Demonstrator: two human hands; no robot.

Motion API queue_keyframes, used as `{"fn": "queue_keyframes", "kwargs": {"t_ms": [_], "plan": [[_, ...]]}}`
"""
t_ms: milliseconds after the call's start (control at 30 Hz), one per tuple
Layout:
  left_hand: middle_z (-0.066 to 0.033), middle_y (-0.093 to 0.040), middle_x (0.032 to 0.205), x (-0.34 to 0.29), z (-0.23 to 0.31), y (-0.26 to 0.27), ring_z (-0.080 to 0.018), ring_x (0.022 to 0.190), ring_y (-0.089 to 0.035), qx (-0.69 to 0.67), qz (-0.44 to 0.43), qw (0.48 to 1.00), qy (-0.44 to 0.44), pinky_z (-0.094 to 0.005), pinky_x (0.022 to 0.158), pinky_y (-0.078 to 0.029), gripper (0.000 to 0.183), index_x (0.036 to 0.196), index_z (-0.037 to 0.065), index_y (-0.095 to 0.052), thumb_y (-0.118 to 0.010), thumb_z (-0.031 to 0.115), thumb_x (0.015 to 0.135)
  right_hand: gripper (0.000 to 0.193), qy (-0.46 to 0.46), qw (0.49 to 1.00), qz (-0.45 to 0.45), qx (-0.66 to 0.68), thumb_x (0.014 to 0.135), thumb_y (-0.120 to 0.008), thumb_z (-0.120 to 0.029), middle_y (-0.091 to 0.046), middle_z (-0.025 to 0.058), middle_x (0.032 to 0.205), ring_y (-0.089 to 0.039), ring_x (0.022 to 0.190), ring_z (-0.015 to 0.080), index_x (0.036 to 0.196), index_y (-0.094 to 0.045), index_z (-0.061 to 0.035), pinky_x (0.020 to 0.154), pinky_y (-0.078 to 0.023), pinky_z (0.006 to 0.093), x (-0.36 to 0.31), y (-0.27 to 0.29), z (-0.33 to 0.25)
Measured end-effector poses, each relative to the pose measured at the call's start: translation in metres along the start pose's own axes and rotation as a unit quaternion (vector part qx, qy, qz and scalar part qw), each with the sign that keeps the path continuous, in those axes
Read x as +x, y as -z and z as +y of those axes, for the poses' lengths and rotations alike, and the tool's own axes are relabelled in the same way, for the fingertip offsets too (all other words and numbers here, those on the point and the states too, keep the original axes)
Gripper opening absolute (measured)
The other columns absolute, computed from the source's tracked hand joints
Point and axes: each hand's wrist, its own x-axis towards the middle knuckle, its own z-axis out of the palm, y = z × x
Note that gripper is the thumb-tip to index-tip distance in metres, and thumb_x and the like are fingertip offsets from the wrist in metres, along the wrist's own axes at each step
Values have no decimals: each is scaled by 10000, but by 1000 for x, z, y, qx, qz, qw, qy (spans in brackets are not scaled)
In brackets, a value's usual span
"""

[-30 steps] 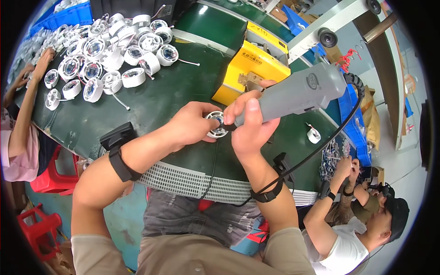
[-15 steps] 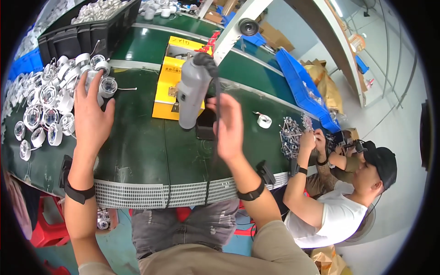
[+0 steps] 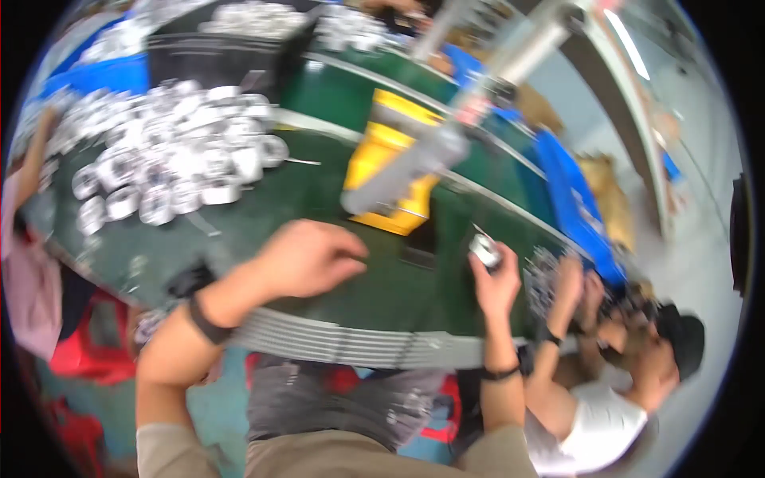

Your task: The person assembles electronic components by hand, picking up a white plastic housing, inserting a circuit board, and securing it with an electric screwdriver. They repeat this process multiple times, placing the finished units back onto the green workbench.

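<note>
My right hand (image 3: 498, 283) is closed on a small round white part (image 3: 484, 252) with a short wire, lifted just above the green bench. My left hand (image 3: 307, 259) hangs over the near middle of the bench, fingers half bent. A gap shows between its thumb and fingers, with nothing visible in them, though motion blurs it. Beyond the hands a grey electric screwdriver (image 3: 406, 171), tilted, hangs in front of a yellow box-shaped machine (image 3: 370, 155). A heap of round white parts with wires (image 3: 187, 155) covers the bench at the left.
A black crate (image 3: 211, 60) and a blue bin (image 3: 100, 76) hold more white parts at the far left. To the right are a long blue tray (image 3: 570, 191) and a pile of small metallic pieces (image 3: 540, 279), where a co-worker (image 3: 590, 414) sits. Another person's arm (image 3: 36, 155) reaches in at left.
My right hand has moved right, away from the screwdriver, and taken hold of the loose white part. My left hand has left the heap and come nearer, toward the middle. The view has shifted.
</note>
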Motion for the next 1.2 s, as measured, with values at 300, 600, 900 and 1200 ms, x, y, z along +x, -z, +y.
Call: {"fn": "queue_keyframes", "kwargs": {"t_ms": [300, 600, 900, 1200], "plan": [[-225, -415, 1417, -2, 18, -52, -335, 1231, -519, -183, 23, 983, -25, -376, 1009, -446, 735, 1455, -41, -277, -646, 306, 923, 462, 126, 950, -114, 263, 740, -773, -121, -549, 77, 973, -561, 889, 169, 1089, -492, -13, 821, -461, 299, -66, -26, -148], [-152, -590, 1151, 9, 13, 12, -240, 1067, -567, -302, -69, 948, 70, -349, 930, -449, 567, 1387, 0, -428, -624, 288, 940, 397, 220, 883, -223, 350, 790, -677, -149, -510, 146, 1209, -523, 1117, 257, 1118, -525, 15, 992, -401, 379, -2, -19, -129], [-77, -600, 1038, 0, -3, 11, -167, 937, -578, -452, -263, 848, 83, -308, 800, -479, 478, 1341, 13, -481, -517, 346, 1001, 382, 390, 826, -268, 305, 741, -715, 95, -535, 207, 1270, -633, 1026, 301, 1060, -595, -77, 869, -532, 378, 1, -30, -133], [-70, -587, 1095, 3, -2, 10, -157, 986, -554, -494, -344, 789, 125, -300, 844, -457, 540, 1349, 11, -472, -457, 433, 1012, 363, 356, 829, -265, 340, 682, -757, 65, -515, 128, 1055, -624, 969, 276, 977, -599, -75, 771, -546, 341, -8, -28, -129]]}}
